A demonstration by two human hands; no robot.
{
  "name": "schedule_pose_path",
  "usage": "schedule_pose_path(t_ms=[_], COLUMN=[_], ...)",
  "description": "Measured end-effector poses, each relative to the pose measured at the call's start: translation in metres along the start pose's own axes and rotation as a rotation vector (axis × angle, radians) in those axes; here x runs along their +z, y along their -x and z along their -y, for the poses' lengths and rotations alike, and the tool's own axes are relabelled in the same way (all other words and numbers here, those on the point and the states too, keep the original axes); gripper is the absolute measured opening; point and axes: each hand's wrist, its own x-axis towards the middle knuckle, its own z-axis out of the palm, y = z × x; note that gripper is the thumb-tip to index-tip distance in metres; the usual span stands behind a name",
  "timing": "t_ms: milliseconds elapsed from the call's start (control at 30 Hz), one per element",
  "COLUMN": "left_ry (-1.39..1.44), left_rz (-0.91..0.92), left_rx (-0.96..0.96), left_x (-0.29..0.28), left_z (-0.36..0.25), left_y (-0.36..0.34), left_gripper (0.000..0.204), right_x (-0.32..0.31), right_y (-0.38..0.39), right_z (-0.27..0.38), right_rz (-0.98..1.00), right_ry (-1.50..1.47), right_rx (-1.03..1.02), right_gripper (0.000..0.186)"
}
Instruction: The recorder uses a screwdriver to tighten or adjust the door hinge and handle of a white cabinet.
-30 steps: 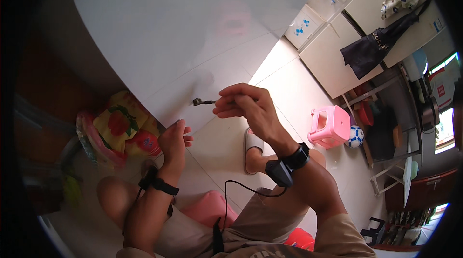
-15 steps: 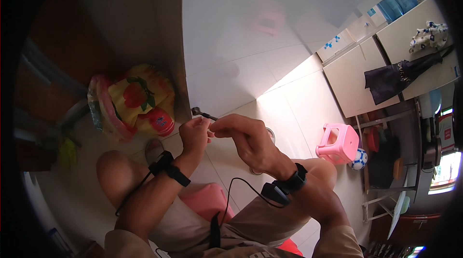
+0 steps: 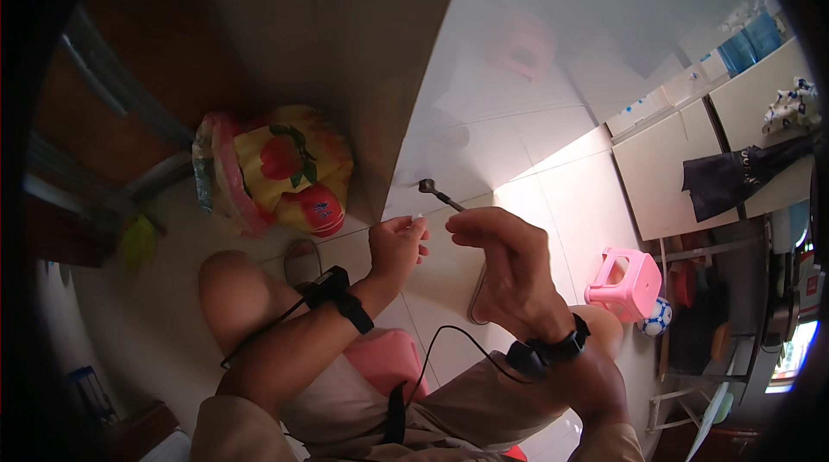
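Observation:
My left hand is closed in a pinch, with a small white piece at its fingertips, too small to name. In my right hand is a slim hand tool with a rounded metal head and a dark shaft. Its grip is hidden inside my fingers. The tool's head points up and left, close to the lower left edge of a glossy white panel. My two hands are apart, the left lower than the tool's head. Both wrists carry black straps with small devices.
A yellow and red fruit-print bag lies on the floor to the left. To the right stand a pink stool and a blue-and-white ball. Another pink stool is between my legs. A black cloth bag hangs on a pale cabinet.
The view has shifted, so the scene sits further right. My right hand and the tool have moved away from my left hand, leaving a gap. The left hand keeps its pinch.

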Motion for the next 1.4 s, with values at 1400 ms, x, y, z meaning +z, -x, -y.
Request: schedule_pose_path(t_ms=[1400], left_ry=[0.089], left_rz=[-0.082], left_rx=[0.071], left_x=[-0.007], left_z=[-0.016], left_y=[-0.017], left_gripper=[0.031], right_x=[-0.037], right_y=[-0.007], right_z=[-0.014], right_rz=[-0.183], right_ry=[0.046], right_rx=[0.112], right_gripper=[0.029])
